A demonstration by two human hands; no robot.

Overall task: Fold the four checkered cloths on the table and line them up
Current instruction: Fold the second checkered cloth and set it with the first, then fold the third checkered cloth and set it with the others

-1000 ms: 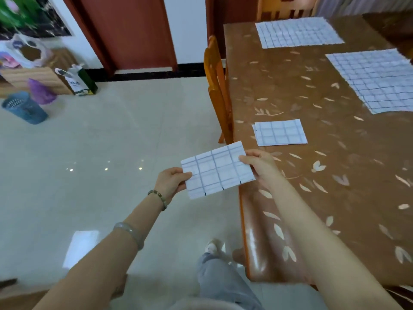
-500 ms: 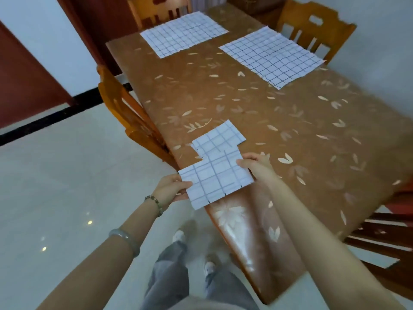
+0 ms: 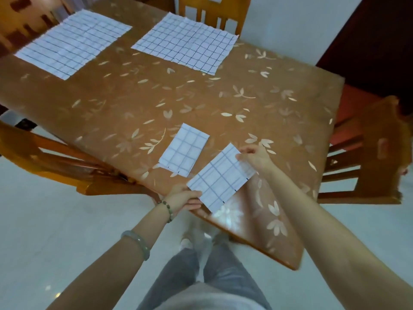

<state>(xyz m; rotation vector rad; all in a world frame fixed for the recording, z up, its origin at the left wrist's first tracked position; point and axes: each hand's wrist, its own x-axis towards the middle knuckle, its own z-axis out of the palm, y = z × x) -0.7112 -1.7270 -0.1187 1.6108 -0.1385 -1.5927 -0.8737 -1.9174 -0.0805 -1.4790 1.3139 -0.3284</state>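
Both hands share one folded cloth. The left hand (image 3: 185, 198) pinches its near corner at about seven o'clock, thumb on top and fingers curled beneath, while the right hand (image 3: 254, 157) pinches the far corner at about two o'clock with its fingertips. This held cloth (image 3: 221, 177) is a small, neat rectangle hanging over the near edge of the table (image 3: 223, 97); whether any part of it touches the surface cannot be told. Just beside it, at about ten o'clock from it, a second folded cloth (image 3: 184, 149) lies flat on the table at much the same slant, and the two do not overlap.

Across the table, well apart from this pair, two more checkered cloths lie spread out flat: the left open cloth (image 3: 73, 42) at eleven o'clock and the right open cloth (image 3: 185, 47) at twelve o'clock.

The task looks about halfway done — two of the four are folded, one of them already placed. The held cloth has yet to be set down beside its neighbour with edges matching. After that, both open cloths must be folded and added to the row.
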